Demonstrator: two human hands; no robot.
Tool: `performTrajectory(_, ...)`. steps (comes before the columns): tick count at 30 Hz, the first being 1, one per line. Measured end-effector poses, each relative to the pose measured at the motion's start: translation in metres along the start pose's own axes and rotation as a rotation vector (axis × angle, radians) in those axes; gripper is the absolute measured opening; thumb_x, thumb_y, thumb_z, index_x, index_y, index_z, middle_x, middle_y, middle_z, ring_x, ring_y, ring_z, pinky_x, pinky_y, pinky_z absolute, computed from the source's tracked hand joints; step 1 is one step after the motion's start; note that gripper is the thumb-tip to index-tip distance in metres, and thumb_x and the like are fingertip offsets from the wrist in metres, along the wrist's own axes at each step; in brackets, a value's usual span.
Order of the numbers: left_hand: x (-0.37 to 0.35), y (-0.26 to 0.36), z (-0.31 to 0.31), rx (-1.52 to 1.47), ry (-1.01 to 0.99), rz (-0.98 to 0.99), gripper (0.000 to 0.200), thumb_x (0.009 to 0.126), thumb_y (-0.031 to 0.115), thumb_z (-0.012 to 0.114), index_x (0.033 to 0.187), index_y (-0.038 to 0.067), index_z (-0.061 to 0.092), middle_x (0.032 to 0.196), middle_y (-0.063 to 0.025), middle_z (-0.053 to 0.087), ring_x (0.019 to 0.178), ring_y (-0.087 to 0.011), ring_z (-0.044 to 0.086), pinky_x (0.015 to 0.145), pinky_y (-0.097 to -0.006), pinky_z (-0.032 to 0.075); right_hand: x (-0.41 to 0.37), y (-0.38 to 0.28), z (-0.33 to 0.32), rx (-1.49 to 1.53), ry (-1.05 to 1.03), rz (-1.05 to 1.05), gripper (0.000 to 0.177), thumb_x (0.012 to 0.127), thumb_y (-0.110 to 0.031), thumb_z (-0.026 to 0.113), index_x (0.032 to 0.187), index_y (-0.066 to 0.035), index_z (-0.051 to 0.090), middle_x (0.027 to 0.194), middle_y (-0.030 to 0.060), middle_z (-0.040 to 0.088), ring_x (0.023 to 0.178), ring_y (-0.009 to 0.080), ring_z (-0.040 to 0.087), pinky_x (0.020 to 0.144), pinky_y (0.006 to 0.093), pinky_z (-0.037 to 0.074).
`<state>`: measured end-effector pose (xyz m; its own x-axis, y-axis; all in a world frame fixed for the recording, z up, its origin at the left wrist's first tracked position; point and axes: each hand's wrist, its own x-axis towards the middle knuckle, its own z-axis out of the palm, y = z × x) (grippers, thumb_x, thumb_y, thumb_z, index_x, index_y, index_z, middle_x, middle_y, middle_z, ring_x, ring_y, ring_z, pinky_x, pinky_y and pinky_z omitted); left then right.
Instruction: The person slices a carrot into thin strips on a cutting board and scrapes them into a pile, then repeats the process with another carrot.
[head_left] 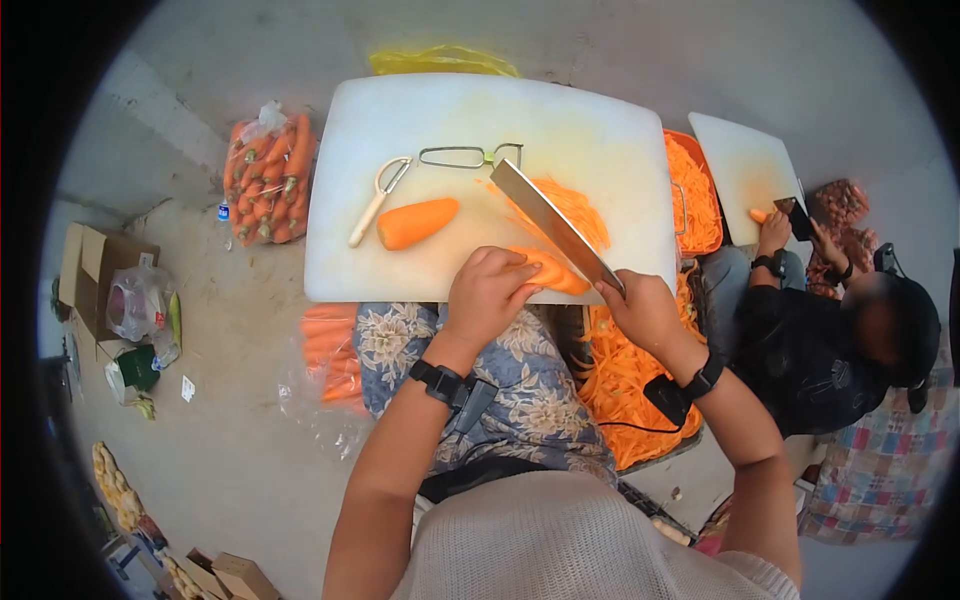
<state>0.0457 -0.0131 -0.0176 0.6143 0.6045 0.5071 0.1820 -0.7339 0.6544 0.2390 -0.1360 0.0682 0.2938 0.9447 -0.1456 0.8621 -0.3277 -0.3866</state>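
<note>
My left hand (pixel 487 292) presses a partly sliced carrot (pixel 548 270) against the near edge of the white cutting board (pixel 385 125). In my right hand (pixel 643 310) is the handle of a kitchen knife (pixel 555 222), its broad blade slanting up and left across the board just beyond the carrot. Carrot shreds (pixel 578 210) lie around the blade, partly hidden by it. To the left rests a thick peeled carrot piece (pixel 418 222). Beside it are a peeler with a pale handle (pixel 372 212) and a metal-framed peeler (pixel 455 157).
Right of the board, shredded carrot fills an orange tub (pixel 718 235) and a larger crate (pixel 632 400). A co-worker (pixel 810 350) cuts at another board (pixel 730 160). Bagged carrots (pixel 268 185) stand left, with more (pixel 330 350) beside my leg. A cardboard box (pixel 85 275) sits farther left.
</note>
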Motion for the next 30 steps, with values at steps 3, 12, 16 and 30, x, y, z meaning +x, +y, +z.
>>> performTrajectory(3, -0.002, 0.001, 0.002, 0.009, 0.003, -0.014, 0.024, 0.074, 0.017, 0.077, 0.097, 0.010, 0.075, 0.092, -0.0064, 0.065, 0.091, -0.0257, 0.060, 0.080, -0.0362, 0.050, -0.013, -0.009, -0.010, -0.090, 0.069, -0.013, 0.032, 0.091, -0.026, 0.060, 0.071, -0.001, 0.060, 0.060, 0.0221, 0.059, 0.060, 0.0415, 0.060, 0.057, 0.0490, 0.048)
performTrajectory(12, -0.002, 0.001, 0.003, 0.006, 0.028, -0.020, 0.020, 0.075, 0.015, 0.074, 0.095, 0.012, 0.075, 0.090, -0.0027, 0.063, 0.090, -0.0239, 0.057, 0.079, -0.0356, 0.050, -0.029, -0.014, -0.019, -0.249, -0.073, -0.057, 0.028, 0.091, -0.025, 0.061, 0.078, -0.001, 0.061, 0.062, 0.0222, 0.059, 0.060, 0.0416, 0.061, 0.057, 0.0494, 0.049)
performTrajectory(16, -0.002, 0.000, 0.002, 0.009, 0.017, -0.013, 0.020, 0.075, 0.015, 0.074, 0.095, 0.012, 0.075, 0.090, -0.0025, 0.063, 0.090, -0.0241, 0.057, 0.079, -0.0355, 0.050, -0.024, -0.015, -0.018, -0.258, -0.116, -0.046, 0.026, 0.091, -0.024, 0.060, 0.080, -0.001, 0.061, 0.063, 0.0229, 0.059, 0.061, 0.0420, 0.061, 0.058, 0.0498, 0.049)
performTrajectory(30, -0.001, 0.001, 0.004, 0.002, 0.017, -0.016, 0.021, 0.074, 0.017, 0.076, 0.094, 0.010, 0.075, 0.090, -0.0052, 0.065, 0.089, -0.0252, 0.060, 0.079, -0.0366, 0.050, 0.007, -0.003, 0.018, -0.045, 0.019, -0.079, 0.026, 0.089, -0.022, 0.062, 0.075, 0.000, 0.060, 0.061, 0.0220, 0.060, 0.060, 0.0408, 0.061, 0.058, 0.0479, 0.049)
